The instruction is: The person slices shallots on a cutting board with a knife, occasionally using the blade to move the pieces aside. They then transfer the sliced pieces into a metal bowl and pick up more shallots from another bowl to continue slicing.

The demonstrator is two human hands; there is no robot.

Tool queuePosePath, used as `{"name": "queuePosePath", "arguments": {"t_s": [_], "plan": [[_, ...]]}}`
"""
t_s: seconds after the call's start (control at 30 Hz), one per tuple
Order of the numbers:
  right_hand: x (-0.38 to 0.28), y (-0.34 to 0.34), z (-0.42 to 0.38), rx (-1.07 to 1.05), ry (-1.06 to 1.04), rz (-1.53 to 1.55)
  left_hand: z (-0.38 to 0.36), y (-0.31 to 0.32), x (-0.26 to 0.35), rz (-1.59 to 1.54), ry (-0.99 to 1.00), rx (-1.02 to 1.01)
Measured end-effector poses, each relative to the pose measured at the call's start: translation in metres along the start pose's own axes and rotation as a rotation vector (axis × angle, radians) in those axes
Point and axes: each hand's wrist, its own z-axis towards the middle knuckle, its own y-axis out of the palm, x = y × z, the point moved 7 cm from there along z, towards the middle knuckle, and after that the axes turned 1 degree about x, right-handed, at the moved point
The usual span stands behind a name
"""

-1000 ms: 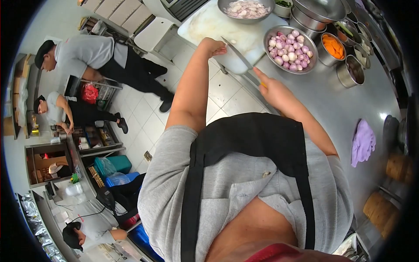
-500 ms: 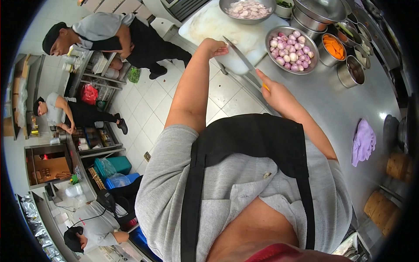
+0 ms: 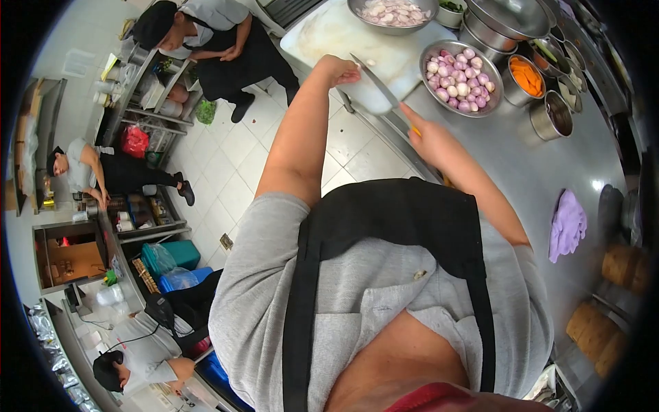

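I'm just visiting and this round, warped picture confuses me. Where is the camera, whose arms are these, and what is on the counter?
The camera sits on a person's head, looking down past their apron. Their right hand grips a knife; their left hand rests at the white cutting board. On the steel counter stand a bowl of whole shallots, a bowl of peeled pieces, a pot of carrot slices and a purple cloth. The other people are co-workers.

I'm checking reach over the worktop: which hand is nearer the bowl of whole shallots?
Right. The right hand, gripping the knife, is just below the bowl of whole shallots. The left hand rests on the cutting board, farther to the bowl's left.
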Motion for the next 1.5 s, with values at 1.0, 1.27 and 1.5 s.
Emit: {"name": "queuePosePath", "arguments": {"t_s": [1.0, 1.27, 1.5], "plan": [[-0.007, -0.005, -0.01, 0.035, -0.014, -0.069, 0.003, 0.0, -0.003, -0.081, -0.006, 0.012], [-0.01, -0.004, -0.006, 0.015, -0.037, -0.073, 0.003, 0.0, -0.004, -0.082, -0.02, 0.036], [-0.012, 0.004, 0.022, -0.012, -0.016, -0.1, -0.007, 0.002, 0.002, -0.047, 0.027, 0.041]]}}
